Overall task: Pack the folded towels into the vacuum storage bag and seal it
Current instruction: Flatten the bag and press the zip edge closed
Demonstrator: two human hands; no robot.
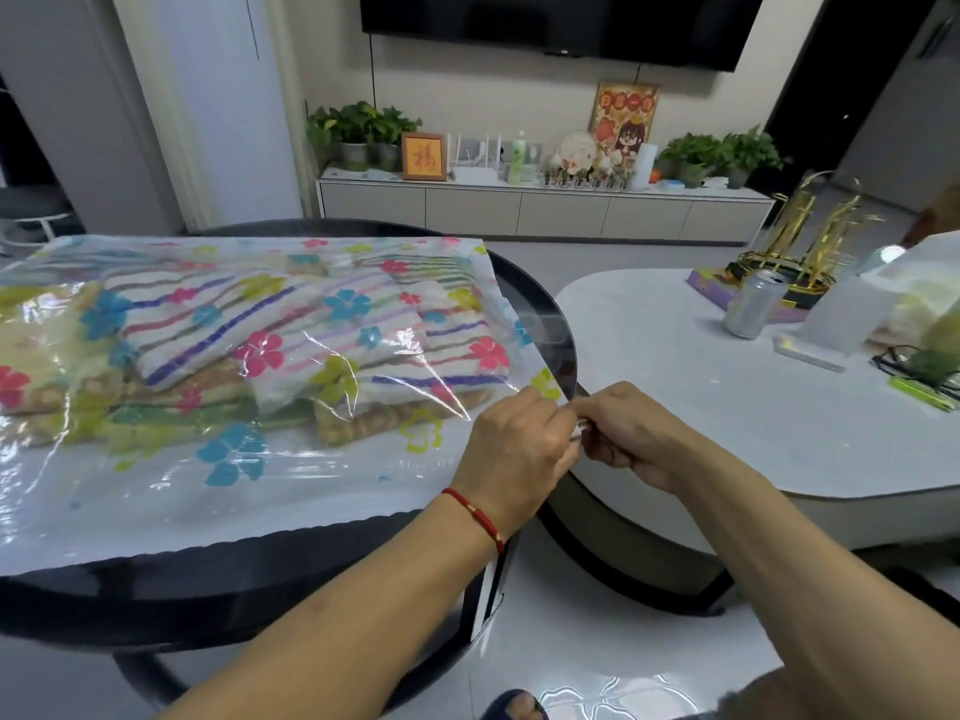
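Flat on the round black counter point(322, 558) lay the vacuum storage bag point(291, 480), clear plastic printed with bright flowers, its near edge running along the counter's rim. Inside it sat the folded towels point(291, 324), striped in purple, pink and green, stacked and overlapping across the middle of the bag, with a tan patterned one partly under them near the front.

Both hands met at the bag's right near corner, just past the counter's edge. The left hand point(511, 449), with a red cord bracelet point(475, 517) on its wrist, had its fingers curled down and pinching the bag's edge. The right hand point(631, 433) faced it, fingers bent and pinching the same strip of plastic, the two hands touching at the fingertips. Whether a slider clip sat between them could not be told.

Beside the black counter stood a white oval counter point(675, 418), carrying a silver drink can point(753, 304) and a white plastic bag point(914, 298).
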